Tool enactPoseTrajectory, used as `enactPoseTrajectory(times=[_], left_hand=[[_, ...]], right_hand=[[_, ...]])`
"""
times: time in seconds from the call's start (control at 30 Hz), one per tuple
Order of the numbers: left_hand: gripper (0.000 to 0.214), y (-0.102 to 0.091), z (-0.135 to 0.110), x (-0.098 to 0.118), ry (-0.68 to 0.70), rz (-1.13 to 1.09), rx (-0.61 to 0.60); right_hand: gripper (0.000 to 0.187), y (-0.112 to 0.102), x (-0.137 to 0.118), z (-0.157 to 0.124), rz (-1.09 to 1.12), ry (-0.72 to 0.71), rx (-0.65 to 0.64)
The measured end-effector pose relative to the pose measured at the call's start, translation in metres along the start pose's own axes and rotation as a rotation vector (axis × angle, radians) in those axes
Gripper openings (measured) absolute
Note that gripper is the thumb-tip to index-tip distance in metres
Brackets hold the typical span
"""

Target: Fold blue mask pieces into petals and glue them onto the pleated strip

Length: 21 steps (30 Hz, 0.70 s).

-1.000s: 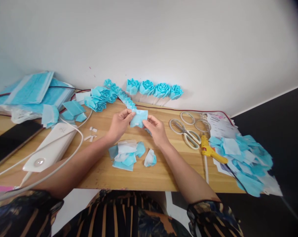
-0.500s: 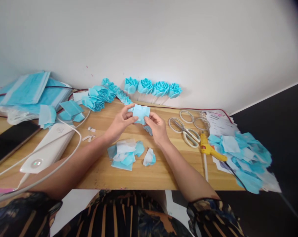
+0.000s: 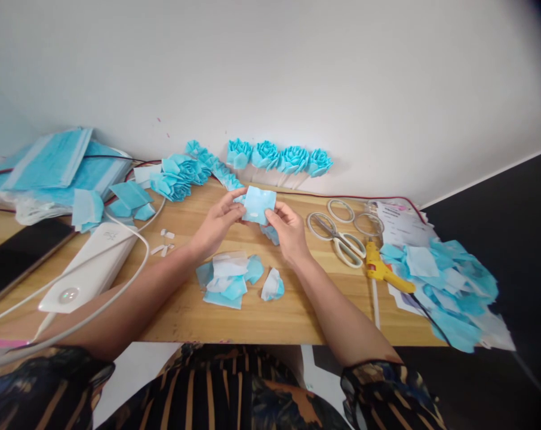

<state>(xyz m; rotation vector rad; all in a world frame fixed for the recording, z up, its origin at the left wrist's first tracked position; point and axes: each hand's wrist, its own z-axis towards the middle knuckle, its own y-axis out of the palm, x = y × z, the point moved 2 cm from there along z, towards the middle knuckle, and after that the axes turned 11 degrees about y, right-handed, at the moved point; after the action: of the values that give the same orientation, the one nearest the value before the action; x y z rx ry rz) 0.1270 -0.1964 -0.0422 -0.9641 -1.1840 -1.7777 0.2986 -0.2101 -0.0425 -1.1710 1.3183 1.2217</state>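
Note:
Between my two hands a small light-blue square of fabric (image 3: 259, 205) is held up above the table. My left hand (image 3: 221, 220) pinches its left edge, and my right hand (image 3: 288, 230) pinches the lower right corner with the thumb in front. A pale mark shows low on the square. Behind it, partly hidden by my right hand, lies another blue piece (image 3: 270, 235). Nearer to me on the wood are a loose pile of blue and white fabric pieces (image 3: 228, 280) and a single folded piece (image 3: 273, 285).
Blue fabric roses (image 3: 292, 159) line the wall, with more roses (image 3: 177, 178) at left. Scissors (image 3: 342, 245), tape rings (image 3: 341, 211), a yellow glue gun (image 3: 382, 270) and a scrap heap (image 3: 458, 286) lie right. Left are face masks (image 3: 51, 161), a phone (image 3: 20, 257) and a white power strip (image 3: 89, 269).
The blue square has tilted slightly and moved a little up and right with both hands. My left fingers have shifted at its edge. Everything on the table stays put.

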Motion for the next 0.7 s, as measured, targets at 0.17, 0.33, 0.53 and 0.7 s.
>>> enactPoseTrajectory(times=[0.17, 0.33, 0.53, 0.7], left_hand=[[0.039, -0.0022, 0.0000, -0.0003, -0.102, -0.035, -0.018], [0.041, -0.0017, -0.0030, 0.0047, -0.102, 0.142, -0.100], [0.030, -0.0017, -0.0022, 0.0071, -0.107, 0.135, -0.087], [0.033, -0.0029, -0.0011, 0.0059, -0.088, 0.140, -0.056]], right_hand=[[0.030, -0.0012, -0.0014, 0.0017, 0.026, -0.027, -0.004], [0.025, -0.0021, 0.0007, 0.0029, 0.030, -0.054, -0.011], [0.025, -0.0023, 0.0026, 0.0038, 0.007, -0.043, -0.006], [0.025, -0.0023, 0.0022, 0.0033, 0.001, -0.041, 0.003]])
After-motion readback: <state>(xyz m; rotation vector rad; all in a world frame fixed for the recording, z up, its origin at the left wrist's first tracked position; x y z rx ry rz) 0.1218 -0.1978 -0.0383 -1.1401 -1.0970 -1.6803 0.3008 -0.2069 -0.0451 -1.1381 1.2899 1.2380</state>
